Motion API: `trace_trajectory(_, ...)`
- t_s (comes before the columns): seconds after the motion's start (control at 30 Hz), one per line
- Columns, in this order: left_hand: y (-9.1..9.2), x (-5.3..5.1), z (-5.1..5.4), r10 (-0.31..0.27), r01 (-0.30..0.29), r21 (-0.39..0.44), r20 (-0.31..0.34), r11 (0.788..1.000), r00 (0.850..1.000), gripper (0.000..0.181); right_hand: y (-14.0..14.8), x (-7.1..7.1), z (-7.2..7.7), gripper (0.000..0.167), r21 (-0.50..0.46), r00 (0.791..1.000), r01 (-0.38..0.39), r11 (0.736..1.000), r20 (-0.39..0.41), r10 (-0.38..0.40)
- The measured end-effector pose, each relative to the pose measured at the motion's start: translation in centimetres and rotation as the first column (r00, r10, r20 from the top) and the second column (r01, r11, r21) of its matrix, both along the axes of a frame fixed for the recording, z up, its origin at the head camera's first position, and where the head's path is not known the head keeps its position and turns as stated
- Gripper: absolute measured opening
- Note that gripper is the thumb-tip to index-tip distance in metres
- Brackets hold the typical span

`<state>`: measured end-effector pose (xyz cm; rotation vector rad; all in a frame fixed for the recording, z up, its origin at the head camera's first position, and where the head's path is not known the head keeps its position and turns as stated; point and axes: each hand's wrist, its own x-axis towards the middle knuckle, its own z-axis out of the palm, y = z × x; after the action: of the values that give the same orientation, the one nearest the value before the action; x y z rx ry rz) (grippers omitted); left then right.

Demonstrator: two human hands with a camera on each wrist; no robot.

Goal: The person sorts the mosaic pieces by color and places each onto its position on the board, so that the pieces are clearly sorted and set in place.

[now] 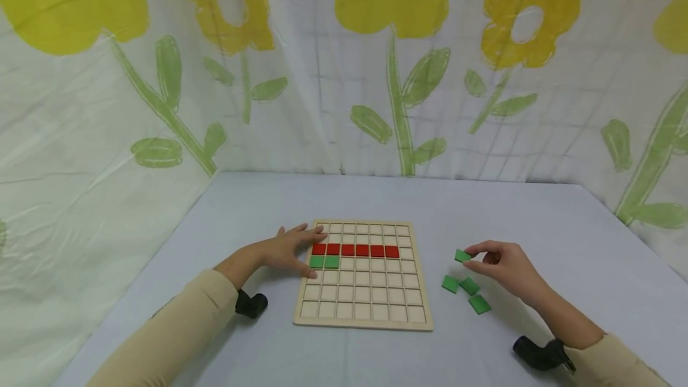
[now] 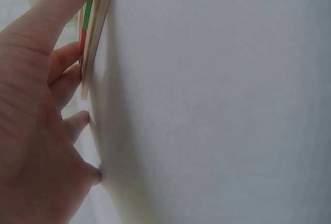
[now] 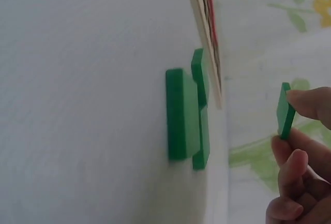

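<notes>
A wooden grid board point(image 1: 362, 324) lies on the table, with a row of red square tiles point(image 1: 362, 250) and two green tiles point(image 1: 325, 261) below the row's left end. My left hand point(image 1: 287, 251) rests with spread fingers on the board's left edge; in the left wrist view its thumb and fingertips point(image 2: 72, 56) touch the rim. My right hand point(image 1: 500, 264) pinches a green tile point(image 1: 463, 255) between thumb and fingers, raised above the table, right of the board. Three loose green tiles point(image 1: 470, 285) lie under it; in the right wrist view they lie flat point(image 3: 183, 115), apart from the held tile point(image 3: 285, 111).
The pale table point(image 1: 258, 196) reaches back to a hanging white cloth point(image 1: 322, 136) printed with yellow flowers. Black camera mounts point(image 1: 540, 353) sit at both wrists, near the beige sleeves point(image 1: 183, 321).
</notes>
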<state>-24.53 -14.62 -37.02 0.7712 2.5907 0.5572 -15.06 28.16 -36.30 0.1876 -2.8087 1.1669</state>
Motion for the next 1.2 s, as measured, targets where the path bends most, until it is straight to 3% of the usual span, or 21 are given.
trace_trajectory(0.43, 0.2, 0.0, 0.0, 0.002, -0.002, -0.005, 0.001, 1.000, 1.000, 0.087, -3.9, -2.2, 0.5, 0.030, -0.072, 0.994, -0.061, 0.996, 0.088, 0.067)
trace_trajectory(1.2, -0.1, -0.2, -0.3, -0.004, 0.004, 0.006, -0.005, 1.000, 1.000, 0.087, -10.3, -5.5, 1.0, 0.027, -0.166, 0.976, -0.191, 0.967, 0.072, 0.205)
